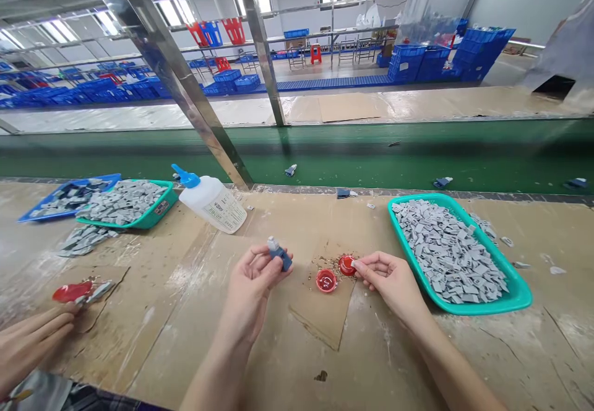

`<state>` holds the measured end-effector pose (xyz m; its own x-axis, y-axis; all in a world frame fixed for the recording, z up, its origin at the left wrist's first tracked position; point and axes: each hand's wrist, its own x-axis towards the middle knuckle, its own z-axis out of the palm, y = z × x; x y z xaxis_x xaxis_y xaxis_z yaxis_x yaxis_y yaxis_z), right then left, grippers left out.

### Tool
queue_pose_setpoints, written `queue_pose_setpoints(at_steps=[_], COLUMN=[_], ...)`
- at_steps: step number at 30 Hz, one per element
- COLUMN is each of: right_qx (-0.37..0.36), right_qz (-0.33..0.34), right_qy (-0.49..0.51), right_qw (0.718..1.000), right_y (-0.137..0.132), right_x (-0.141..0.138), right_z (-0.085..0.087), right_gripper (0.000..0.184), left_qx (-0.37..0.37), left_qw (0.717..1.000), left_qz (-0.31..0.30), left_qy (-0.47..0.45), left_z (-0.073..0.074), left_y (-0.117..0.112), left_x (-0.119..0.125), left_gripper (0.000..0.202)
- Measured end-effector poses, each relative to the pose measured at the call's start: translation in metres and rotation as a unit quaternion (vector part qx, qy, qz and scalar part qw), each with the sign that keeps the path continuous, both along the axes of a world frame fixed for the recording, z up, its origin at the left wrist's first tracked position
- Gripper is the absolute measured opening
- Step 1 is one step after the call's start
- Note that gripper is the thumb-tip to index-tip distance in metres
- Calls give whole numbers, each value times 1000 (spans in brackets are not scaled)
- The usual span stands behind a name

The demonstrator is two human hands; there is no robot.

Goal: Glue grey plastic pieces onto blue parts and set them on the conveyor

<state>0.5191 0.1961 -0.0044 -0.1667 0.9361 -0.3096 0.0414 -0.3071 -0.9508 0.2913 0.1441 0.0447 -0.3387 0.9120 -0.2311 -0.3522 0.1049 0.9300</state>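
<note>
My left hand (254, 281) pinches a small dark blue plastic part with a light grey top (279, 255), held upright above the table. At the right, my right hand (386, 278) has its fingertips closed on a small light grey plastic piece (354, 263), at the edge of a red cap (346, 265). A second red cap (326, 281) with shiny red liquid sits just beside it. Both caps rest on a piece of brown cardboard (325, 321) speckled with drips. To the right stands a green basket (520, 296) heaped with similar grey pieces.
A white squeeze bottle with a blue nozzle (216, 203) stands tilted left of centre. Farther left are another green basket (162, 207) and a blue tray (34, 214). A co-worker's hand (41, 337) works at the left. Blue-grey parts (291, 170) lie on the green conveyor belt (334, 151).
</note>
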Motion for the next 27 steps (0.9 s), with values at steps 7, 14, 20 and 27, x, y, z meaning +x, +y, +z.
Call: queue_pose_setpoints(at_steps=[7, 14, 20, 27], right_qx=[4, -8, -23, -39], right_qz=[10, 12, 48, 89], right_qy=[-5, 20, 90, 113], right_qw=[1000, 1000, 995, 989], right_y=[-1, -2, -13, -19], right_x=[1, 2, 1, 0], right_z=[1, 9, 33, 42], right_gripper=[40, 40, 33, 32], left_qx=[-19, -20, -16, -16], left_qw=[999, 999, 1000, 1000], left_qz=[39, 32, -17, -24], left_qy=[-31, 8, 3, -2], left_z=[-11, -15, -9, -8], left_y=[-10, -8, -7, -4], left_x=[23, 42, 65, 80], left_gripper=[45, 34, 32, 33])
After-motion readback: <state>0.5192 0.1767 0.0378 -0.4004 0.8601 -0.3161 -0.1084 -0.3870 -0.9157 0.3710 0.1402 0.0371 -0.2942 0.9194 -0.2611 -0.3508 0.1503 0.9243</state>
